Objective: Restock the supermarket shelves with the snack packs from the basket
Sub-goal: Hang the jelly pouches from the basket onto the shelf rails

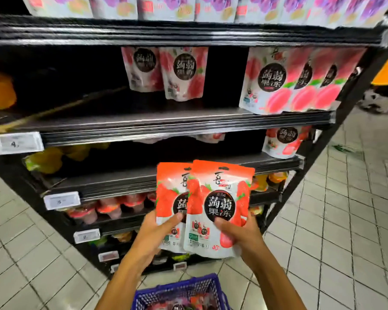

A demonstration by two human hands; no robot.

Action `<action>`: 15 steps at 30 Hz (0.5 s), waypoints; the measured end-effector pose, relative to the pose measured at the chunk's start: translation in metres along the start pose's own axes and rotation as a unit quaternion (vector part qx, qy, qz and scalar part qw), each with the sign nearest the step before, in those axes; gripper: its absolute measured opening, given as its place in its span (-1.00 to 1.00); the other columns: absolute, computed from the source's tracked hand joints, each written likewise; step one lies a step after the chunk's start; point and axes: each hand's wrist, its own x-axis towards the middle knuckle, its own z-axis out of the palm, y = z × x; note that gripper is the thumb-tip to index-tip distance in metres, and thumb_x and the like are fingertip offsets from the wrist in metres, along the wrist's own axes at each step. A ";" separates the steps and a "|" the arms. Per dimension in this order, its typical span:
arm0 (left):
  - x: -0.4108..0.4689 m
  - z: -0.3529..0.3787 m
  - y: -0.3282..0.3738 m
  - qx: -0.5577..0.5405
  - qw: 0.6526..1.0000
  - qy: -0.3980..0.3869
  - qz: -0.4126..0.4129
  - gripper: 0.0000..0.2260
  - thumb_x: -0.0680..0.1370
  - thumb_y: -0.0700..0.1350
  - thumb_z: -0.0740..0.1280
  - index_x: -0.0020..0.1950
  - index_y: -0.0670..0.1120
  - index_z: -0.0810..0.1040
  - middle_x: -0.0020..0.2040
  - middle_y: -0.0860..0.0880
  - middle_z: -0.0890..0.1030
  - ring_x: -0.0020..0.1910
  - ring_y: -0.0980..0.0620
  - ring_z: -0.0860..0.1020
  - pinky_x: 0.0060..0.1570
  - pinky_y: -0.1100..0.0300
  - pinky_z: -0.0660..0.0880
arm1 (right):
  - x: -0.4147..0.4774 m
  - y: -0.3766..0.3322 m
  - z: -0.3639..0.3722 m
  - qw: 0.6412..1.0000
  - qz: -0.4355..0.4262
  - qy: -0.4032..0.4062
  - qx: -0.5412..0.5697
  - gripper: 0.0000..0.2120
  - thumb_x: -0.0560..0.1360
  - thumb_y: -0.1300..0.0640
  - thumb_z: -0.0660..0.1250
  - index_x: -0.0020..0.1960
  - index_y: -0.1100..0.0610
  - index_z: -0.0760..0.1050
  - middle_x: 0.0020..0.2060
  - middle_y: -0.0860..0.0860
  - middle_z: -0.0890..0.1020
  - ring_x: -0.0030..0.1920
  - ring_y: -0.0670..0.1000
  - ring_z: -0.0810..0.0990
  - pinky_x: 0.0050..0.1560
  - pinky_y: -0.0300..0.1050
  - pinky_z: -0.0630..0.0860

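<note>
Two red-and-white strawberry snack packs overlap upright in front of the lower shelves. My left hand (152, 233) grips the rear pack (169, 198) at its lower left. My right hand (235, 233) grips the front pack (220, 204) at its lower right, thumb across its face. A blue basket (179, 289) sits below my arms at the bottom edge, with more packs partly visible inside. The black shelf (166, 124) above holds two pink packs (184, 72) at the middle and a row of pink packs (285, 81) at the right.
The shelf below (121, 182) carries one red pack (282, 142) at its right end and yellow packs (45, 159) at the left. Purple packs (166, 5) line the top shelf. Jelly cups fill the lower shelves. Tiled floor lies on both sides.
</note>
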 end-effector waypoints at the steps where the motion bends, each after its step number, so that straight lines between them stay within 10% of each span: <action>1: 0.003 0.000 0.004 -0.004 1.000 -0.005 0.009 -0.69 0.39 0.05 0.46 0.08 -0.02 0.62 -0.02 0.00 0.73 -0.02 0.07 0.68 -0.12 0.23 0.55 | -0.002 -0.003 -0.002 1.000 -0.006 0.001 0.007 -0.45 0.11 0.11 0.67 0.07 0.13 0.63 0.02 0.27 0.68 0.04 0.31 0.66 0.03 0.29 0.60; 5: 0.011 0.006 0.013 -0.016 0.999 -0.017 0.028 -0.76 0.46 -0.01 0.43 0.08 -0.06 0.61 -0.07 0.04 0.73 -0.07 0.09 0.69 -0.21 0.32 0.56 | -0.009 -0.013 -0.011 0.999 -0.030 0.032 0.000 -0.44 0.06 0.04 0.68 0.03 0.09 0.65 -0.08 0.16 0.73 -0.09 0.15 0.72 -0.17 -0.01 0.63; 15: 0.034 0.036 0.011 -0.027 0.999 -0.033 0.022 -0.63 0.36 0.14 0.47 0.08 -0.01 0.64 0.00 -0.06 0.72 -0.03 0.00 0.69 -0.17 0.18 0.59 | -0.011 -0.029 -0.052 0.997 -0.008 0.082 -0.003 -0.39 0.20 0.05 0.64 0.19 0.18 0.56 0.03 0.18 0.70 0.03 0.23 0.69 0.06 0.24 0.61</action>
